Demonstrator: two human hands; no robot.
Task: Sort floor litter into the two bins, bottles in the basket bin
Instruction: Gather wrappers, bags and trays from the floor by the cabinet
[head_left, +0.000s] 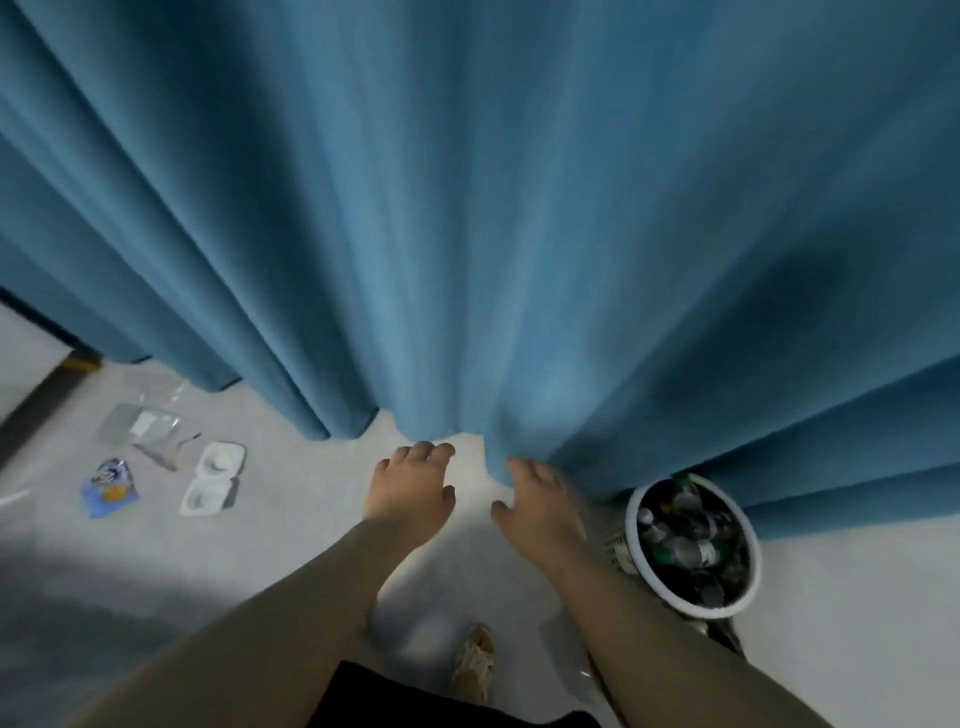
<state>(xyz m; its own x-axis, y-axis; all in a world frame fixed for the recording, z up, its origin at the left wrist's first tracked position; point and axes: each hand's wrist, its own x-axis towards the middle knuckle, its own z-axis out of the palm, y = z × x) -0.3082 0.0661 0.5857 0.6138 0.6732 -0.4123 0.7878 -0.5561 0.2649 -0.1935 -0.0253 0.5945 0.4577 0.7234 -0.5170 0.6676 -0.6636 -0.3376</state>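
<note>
- Fingers (418, 453) of the left hand (410, 483) are loosely spread, holding nothing.
- Right hand (537, 506) is equally relaxed and empty, near the curtain (467, 208).
- Basket bin (691, 609), full of bottles (685, 545), stands beside the right forearm.
- White tray (213, 483) and wrapper (109, 488) lie on the floor, well left.

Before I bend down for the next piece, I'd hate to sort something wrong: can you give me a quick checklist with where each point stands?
1. Hands free: left hand and right hand hold nothing, fingers relaxed. Ok.
2. Basket bin found: beside the right arm, bottles inside. Ok.
3. Second bin found: not in view. Not ok.
4. Litter found: white tray, blue wrapper and clear packaging lie on the floor to the left. Ok.
5. Bottle among that litter: none plainly shows; the clear pieces are blurred. Cannot tell.
</note>
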